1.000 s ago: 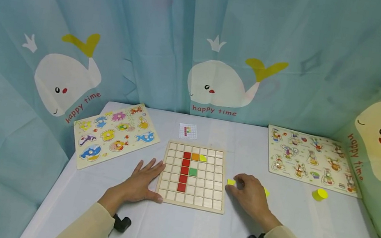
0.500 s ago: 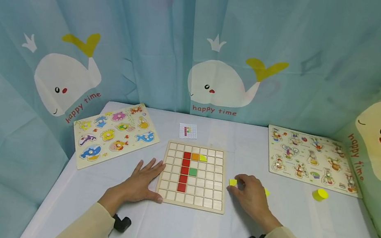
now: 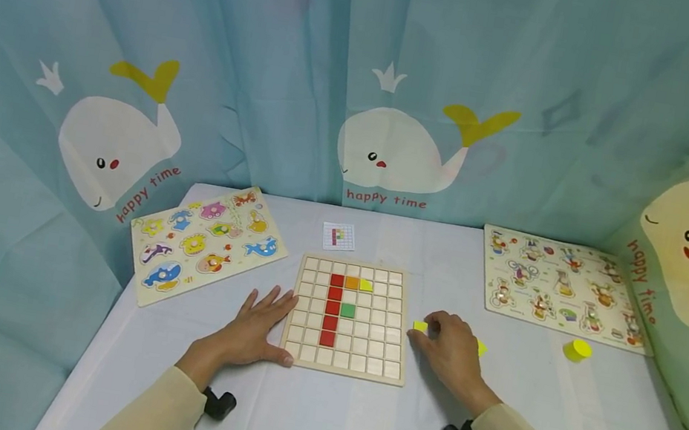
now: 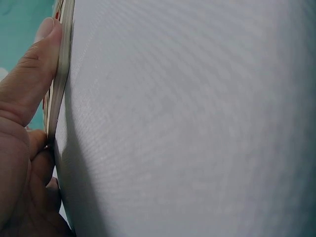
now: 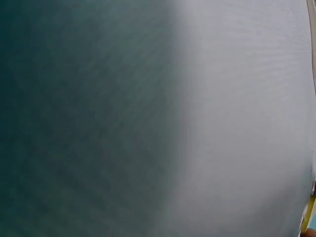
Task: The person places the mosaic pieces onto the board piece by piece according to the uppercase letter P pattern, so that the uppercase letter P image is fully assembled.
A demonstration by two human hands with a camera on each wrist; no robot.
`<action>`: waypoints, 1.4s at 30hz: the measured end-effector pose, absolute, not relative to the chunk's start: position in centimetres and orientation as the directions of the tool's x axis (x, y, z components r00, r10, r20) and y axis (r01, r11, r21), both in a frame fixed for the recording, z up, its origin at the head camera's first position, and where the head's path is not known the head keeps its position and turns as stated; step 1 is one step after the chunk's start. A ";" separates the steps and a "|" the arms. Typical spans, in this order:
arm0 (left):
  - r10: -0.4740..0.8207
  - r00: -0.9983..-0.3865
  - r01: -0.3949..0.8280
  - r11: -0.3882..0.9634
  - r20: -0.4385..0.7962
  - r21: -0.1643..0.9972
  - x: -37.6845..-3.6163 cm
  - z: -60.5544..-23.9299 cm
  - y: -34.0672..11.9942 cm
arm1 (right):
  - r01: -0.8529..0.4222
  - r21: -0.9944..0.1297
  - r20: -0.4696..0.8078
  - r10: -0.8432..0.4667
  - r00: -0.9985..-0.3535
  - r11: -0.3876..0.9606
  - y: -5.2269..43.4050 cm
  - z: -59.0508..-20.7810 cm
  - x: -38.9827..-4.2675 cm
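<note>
From the head view, a wooden grid board (image 3: pixel 350 319) lies in the middle of the surface (image 3: pixel 312 420). The left hand (image 3: pixel 255 327) rests flat beside the board's left edge, fingers spread and straight, thumb along its lower corner. The right hand (image 3: pixel 451 346) sits just right of the board, fingers curled down over a small yellow tile (image 3: pixel 419 326) that shows at its fingertips; whether it pinches the tile or only touches it cannot be told. Another bit of yellow (image 3: pixel 482 348) peeks out behind that hand. On the board, a column of red tiles (image 3: pixel 333 308) is set, with an orange tile (image 3: pixel 352 283) and a yellow one (image 3: pixel 366 285) beside its top and a green tile (image 3: pixel 348 310) at mid height; most cells are bare wood, so the pattern looks early on, judged against the small card (image 3: pixel 339 237) behind the board. Two animal puzzles (image 3: pixel 207 242) (image 3: pixel 559 287) and a yellow cylinder (image 3: pixel 577 350) lie well apart. The left wrist view shows the thumb (image 4: pixel 34 74) pressed on the board's edge (image 4: pixel 61 84). The right wrist view shows only blurred surface (image 5: pixel 222 118).
</note>
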State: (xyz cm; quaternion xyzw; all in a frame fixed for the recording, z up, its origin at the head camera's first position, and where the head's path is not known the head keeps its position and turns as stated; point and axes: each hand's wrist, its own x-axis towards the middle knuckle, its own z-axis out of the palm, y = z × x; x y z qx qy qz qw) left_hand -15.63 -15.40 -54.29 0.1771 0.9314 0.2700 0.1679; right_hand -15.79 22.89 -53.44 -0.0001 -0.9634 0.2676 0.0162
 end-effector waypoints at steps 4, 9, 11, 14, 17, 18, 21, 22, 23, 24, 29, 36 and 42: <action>0.420 -0.881 0.240 0.793 -0.219 0.559 -15.7 -54.4 -15.4 | -0.005 -0.510 0.029 0.012 -1.000 0.860 22.9 -53.4 -15.7; 0.418 -0.880 0.236 0.795 -0.223 0.559 -15.7 -54.4 -15.3 | 0.002 -0.536 0.010 0.009 -1.000 0.844 23.1 -53.3 -15.4; 0.417 -0.882 0.236 0.795 -0.221 0.558 -15.7 -54.4 -15.4 | -0.003 -0.541 0.007 0.002 -1.000 0.841 23.1 -53.3 -15.3; 0.418 -0.881 0.238 0.796 -0.221 0.557 -15.7 -54.4 -15.4 | -0.006 -0.548 0.006 -0.003 -1.000 0.837 23.2 -53.4 -15.3; 0.423 -0.881 0.246 0.792 -0.212 0.559 -15.7 -54.5 -15.4 | -0.004 -0.551 0.005 -0.001 -1.000 0.835 23.2 -53.4 -15.4; 0.424 -0.881 0.247 0.789 -0.208 0.562 -15.7 -54.5 -15.4 | -0.004 -0.551 0.006 -0.002 -1.000 0.835 23.3 -53.4 -15.4; 0.426 -0.882 0.252 0.788 -0.202 0.562 -15.7 -54.6 -15.4 | -0.013 -0.556 0.017 -0.005 -1.000 0.831 23.4 -53.4 -15.5; 0.425 -0.882 0.250 0.789 -0.204 0.561 -15.7 -54.6 -15.4 | -0.017 -0.560 0.023 -0.005 -1.000 0.828 23.4 -53.4 -15.5; 0.424 -0.882 0.248 0.790 -0.207 0.560 -15.7 -54.5 -15.4 | -0.021 -0.565 0.028 -0.007 -1.000 0.825 23.5 -53.4 -15.6; 0.423 -0.883 0.248 0.788 -0.203 0.563 -15.7 -54.5 -15.4 | -0.025 -0.570 0.033 -0.008 -0.999 0.821 23.5 -53.3 -15.6; 0.417 -0.885 0.237 0.786 -0.207 0.571 -15.7 -54.3 -15.4 | -0.050 -0.610 0.066 -0.012 -0.998 0.791 23.4 -53.1 -15.8; 0.416 -0.886 0.237 0.784 -0.203 0.574 -15.6 -54.3 -15.4 | -0.138 -0.673 0.167 -0.033 -0.985 0.727 21.8 -52.5 -16.3; 0.417 -0.887 0.241 0.784 -0.199 0.571 -15.6 -54.2 -15.3 | -0.194 -0.694 0.194 -0.080 -0.978 0.693 19.4 -52.3 -17.1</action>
